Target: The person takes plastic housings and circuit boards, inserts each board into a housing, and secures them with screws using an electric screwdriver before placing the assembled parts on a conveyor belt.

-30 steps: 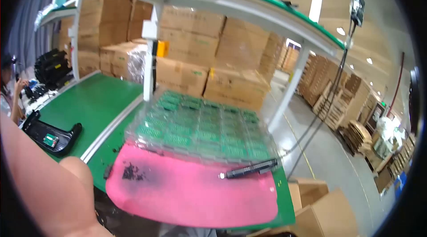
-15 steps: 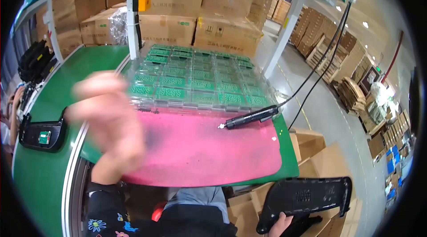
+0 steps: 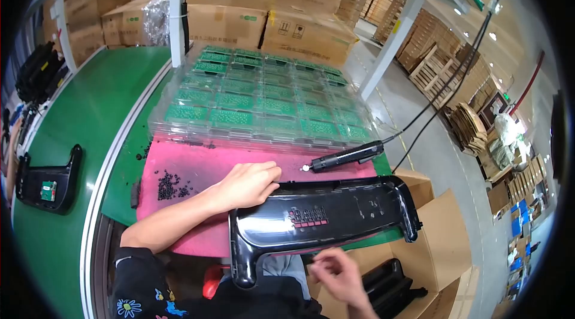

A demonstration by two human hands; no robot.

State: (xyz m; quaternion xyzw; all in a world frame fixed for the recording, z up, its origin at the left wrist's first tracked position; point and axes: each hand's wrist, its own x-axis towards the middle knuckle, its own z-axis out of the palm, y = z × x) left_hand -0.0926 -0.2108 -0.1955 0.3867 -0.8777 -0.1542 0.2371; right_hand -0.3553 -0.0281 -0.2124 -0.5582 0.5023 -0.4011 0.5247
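Observation:
A glossy black plastic housing (image 3: 335, 211) lies tilted across the front of the pink mat (image 3: 197, 235), its inner side up, with slots in the middle. My left hand (image 3: 254, 184) grips its upper left edge, fingers curled over the rim. Just below its lower edge, apart from it, is my right hand (image 3: 336, 274), with loosely bent fingers and nothing visible in them. A black electric screwdriver (image 3: 347, 156) rests on the mat behind the housing. Left of my left hand, small black screws (image 3: 171, 187) lie in a loose pile.
Clear trays of green circuit boards (image 3: 263, 100) stand behind the mat. At lower right, an open carton (image 3: 446, 229) holds more black housings (image 3: 389, 286). On the green conveyor belt (image 3: 120, 91) at left sits another housing (image 3: 66, 175) with a small board. Cartons (image 3: 227, 23) are stacked behind.
The black housing has come from above the carton at right onto the mat. My left hand has moved right and down onto its edge, uncovering the screws. My right hand has let go.

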